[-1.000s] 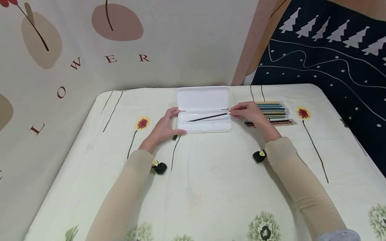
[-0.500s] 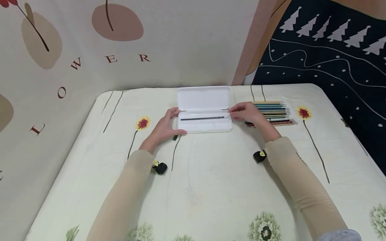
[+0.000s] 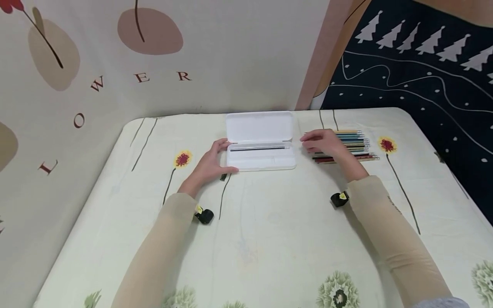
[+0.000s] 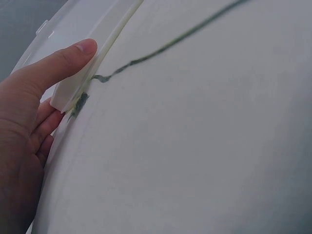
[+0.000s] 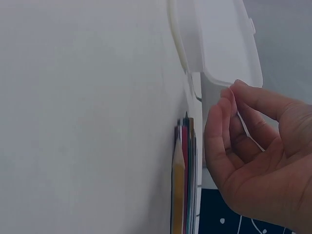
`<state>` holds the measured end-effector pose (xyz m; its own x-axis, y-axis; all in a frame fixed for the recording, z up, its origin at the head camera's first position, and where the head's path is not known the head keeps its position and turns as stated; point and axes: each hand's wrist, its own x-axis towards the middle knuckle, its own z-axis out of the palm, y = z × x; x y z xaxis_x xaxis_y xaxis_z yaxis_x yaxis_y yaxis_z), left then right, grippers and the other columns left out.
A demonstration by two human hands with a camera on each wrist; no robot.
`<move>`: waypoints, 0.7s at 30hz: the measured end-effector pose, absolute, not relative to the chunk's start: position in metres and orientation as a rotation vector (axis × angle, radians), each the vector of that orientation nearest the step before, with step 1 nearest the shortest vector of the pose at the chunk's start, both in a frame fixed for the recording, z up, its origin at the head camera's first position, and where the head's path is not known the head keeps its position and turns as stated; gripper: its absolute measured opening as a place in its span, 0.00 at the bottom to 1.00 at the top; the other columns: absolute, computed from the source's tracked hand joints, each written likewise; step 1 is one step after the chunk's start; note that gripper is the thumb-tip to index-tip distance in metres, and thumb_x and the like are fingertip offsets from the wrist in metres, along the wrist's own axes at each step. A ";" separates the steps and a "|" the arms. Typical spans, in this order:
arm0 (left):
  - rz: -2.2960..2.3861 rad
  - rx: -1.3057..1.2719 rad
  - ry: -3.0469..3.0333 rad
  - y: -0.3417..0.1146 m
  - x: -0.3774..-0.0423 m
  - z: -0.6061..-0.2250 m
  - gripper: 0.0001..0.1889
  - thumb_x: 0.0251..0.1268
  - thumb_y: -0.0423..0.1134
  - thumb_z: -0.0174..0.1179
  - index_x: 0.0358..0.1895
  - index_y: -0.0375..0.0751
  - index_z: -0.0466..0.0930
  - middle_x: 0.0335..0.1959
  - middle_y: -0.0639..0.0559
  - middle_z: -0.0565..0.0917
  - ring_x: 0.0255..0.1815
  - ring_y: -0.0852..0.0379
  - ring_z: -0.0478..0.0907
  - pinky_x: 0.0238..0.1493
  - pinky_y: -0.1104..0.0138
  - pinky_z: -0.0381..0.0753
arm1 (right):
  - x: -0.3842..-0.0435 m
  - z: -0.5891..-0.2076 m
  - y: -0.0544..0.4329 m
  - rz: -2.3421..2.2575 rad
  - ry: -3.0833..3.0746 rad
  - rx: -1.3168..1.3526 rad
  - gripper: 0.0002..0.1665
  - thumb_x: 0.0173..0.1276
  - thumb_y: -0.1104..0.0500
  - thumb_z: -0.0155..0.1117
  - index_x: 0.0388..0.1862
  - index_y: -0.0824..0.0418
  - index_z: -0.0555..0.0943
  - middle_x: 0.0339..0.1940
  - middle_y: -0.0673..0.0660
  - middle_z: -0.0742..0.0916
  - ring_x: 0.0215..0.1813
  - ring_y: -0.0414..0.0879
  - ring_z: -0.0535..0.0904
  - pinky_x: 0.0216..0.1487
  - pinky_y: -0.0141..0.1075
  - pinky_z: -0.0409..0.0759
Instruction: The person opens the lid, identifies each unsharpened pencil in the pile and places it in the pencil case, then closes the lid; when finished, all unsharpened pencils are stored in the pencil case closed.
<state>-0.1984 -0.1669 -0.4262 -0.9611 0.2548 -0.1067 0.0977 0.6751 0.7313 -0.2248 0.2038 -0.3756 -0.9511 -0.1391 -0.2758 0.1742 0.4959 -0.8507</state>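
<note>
A white pencil case lies opened flat, its lid folded back toward the wall. One dark pencil lies lengthwise along the rear of its tray. My left hand grips the case's left end; in the left wrist view its thumb is over the case wall and the other fingers lie around the corner. Just off the right end, my right hand holds nothing, its fingers loosely bent. Partly under it, a row of several coloured pencils lies on the cloth.
A pale flower-printed cloth covers the table. Behind it hangs a light printed sheet, with a dark tree-patterned cloth at the right. A small black device sits at the left wrist, another black device at the right.
The dark pencil, held tilted over the tray by my right hand, now lies flat inside. That hand let go and moved right toward the pencil row. My left hand stayed on the case.
</note>
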 end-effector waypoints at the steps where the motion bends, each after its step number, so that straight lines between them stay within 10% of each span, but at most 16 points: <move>1: 1.158 0.287 2.688 -0.167 -0.198 -0.426 0.56 0.50 0.52 0.77 0.78 0.53 0.48 0.78 0.49 0.65 0.80 0.45 0.56 0.79 0.45 0.55 | -0.224 -0.375 0.206 -1.445 2.429 0.027 0.22 0.71 0.60 0.64 0.61 0.69 0.79 0.63 0.66 0.81 0.37 0.30 0.82 0.45 0.27 0.85; 21: 1.198 0.314 2.692 -0.169 -0.199 -0.430 0.55 0.49 0.52 0.77 0.77 0.53 0.50 0.76 0.50 0.67 0.80 0.47 0.57 0.79 0.47 0.56 | -0.217 -0.370 0.255 -1.385 2.517 0.144 0.26 0.73 0.53 0.63 0.64 0.65 0.77 0.58 0.57 0.82 0.41 0.28 0.79 0.49 0.27 0.84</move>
